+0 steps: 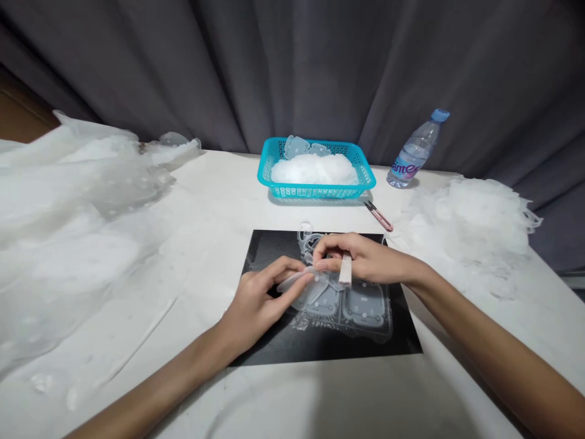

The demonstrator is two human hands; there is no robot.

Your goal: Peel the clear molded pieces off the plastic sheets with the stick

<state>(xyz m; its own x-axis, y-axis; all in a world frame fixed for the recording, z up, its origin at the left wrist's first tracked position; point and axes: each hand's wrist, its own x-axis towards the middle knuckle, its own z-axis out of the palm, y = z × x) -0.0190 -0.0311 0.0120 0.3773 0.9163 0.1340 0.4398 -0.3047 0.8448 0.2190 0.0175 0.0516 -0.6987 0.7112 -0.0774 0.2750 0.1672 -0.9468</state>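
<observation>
My left hand point(273, 289) is closed, thumb and fingers pinching a thin translucent plastic piece point(311, 295) with a rounded outline. My right hand point(350, 259) is closed too, its fingertips meeting at the far edge of that piece. From its palm juts a pale pinkish flat stick point(346, 269); the rest of it is hidden by the fingers. Beneath both hands, on a black mat point(274, 344), lies a clear moulded plastic sheet point(364, 303) with rounded panels. Looped translucent plastic scraps point(305, 235) sit just beyond my fingertips.
A turquoise basket point(320, 194) of translucent pieces point(315, 169) stands at the back. Right of it are pink-handled thread snips point(379, 216) and a water bottle point(414, 155). Piles of translucent plastic point(68, 225) cover the left side, and another plastic heap point(479, 219) the right.
</observation>
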